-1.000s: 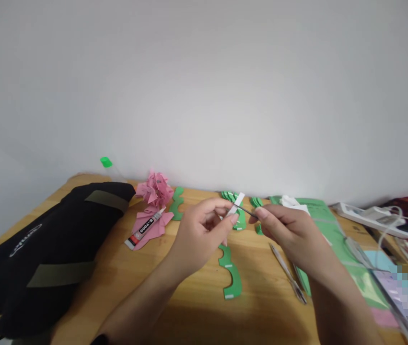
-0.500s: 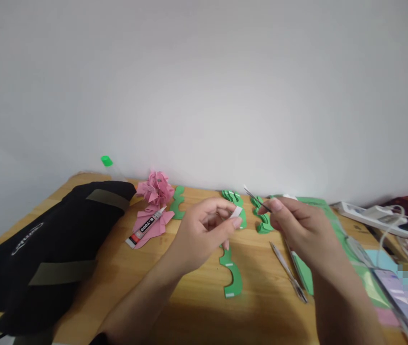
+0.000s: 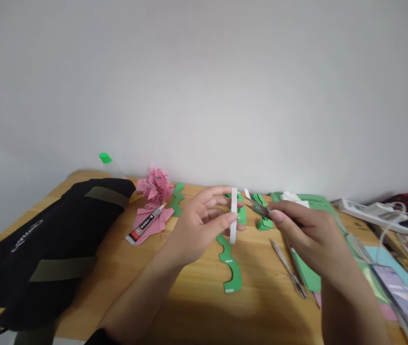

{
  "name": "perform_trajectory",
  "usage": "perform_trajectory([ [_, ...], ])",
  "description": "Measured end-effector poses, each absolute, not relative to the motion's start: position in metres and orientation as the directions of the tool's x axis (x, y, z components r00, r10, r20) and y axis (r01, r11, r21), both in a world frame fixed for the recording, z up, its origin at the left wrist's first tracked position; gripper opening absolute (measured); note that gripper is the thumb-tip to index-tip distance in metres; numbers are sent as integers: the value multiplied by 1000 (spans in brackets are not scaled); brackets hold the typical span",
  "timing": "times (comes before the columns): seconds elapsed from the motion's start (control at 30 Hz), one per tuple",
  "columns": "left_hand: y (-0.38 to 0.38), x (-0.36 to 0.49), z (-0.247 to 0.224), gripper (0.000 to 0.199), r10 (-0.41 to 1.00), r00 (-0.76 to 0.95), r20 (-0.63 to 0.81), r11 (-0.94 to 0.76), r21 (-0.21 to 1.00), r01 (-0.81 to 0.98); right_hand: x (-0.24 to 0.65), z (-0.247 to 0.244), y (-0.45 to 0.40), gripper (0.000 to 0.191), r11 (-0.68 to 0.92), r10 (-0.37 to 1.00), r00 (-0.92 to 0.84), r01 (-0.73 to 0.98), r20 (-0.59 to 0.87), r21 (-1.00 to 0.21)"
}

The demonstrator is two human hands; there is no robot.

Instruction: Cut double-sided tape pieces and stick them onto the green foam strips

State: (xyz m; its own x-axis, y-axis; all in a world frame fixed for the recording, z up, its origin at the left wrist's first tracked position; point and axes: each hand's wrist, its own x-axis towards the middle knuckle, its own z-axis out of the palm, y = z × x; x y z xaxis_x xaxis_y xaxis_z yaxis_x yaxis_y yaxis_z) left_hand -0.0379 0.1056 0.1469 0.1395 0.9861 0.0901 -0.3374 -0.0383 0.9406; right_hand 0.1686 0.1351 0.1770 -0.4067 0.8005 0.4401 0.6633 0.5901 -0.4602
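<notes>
Between thumb and fingers, my left hand (image 3: 204, 225) pinches a narrow white strip (image 3: 233, 230) that stands nearly upright. My right hand (image 3: 304, 230) is closed on small dark scissors or a similar metal tool (image 3: 258, 209), its blades slightly parted and pointing left toward the strip. A small white piece (image 3: 247, 193) shows by the upper blade tip. Below my left hand lies a wavy green cutout (image 3: 235, 275) with short white bars on it. Behind the hands are stacked green cutouts (image 3: 264, 224), partly hidden.
A black bag (image 3: 56, 239) covers the left side. Near it are crumpled pink paper (image 3: 156, 186), a glue tube (image 3: 145, 224) and another green cutout (image 3: 177, 200). A pen (image 3: 288, 268), green sheets (image 3: 306, 273), a phone (image 3: 400, 292) and a power strip (image 3: 372, 216) lie right.
The white strip now stands upright and shows more of its length in my left hand. The metal tool has moved lower, with its blades now seen apart.
</notes>
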Motion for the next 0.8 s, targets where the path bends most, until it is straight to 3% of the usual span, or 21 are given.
perform_trajectory([
  [0.8,101,-35,148,33,975,182,126,-82,969,-232,160,181,135,43,576,817,-449,664,362,-477],
])
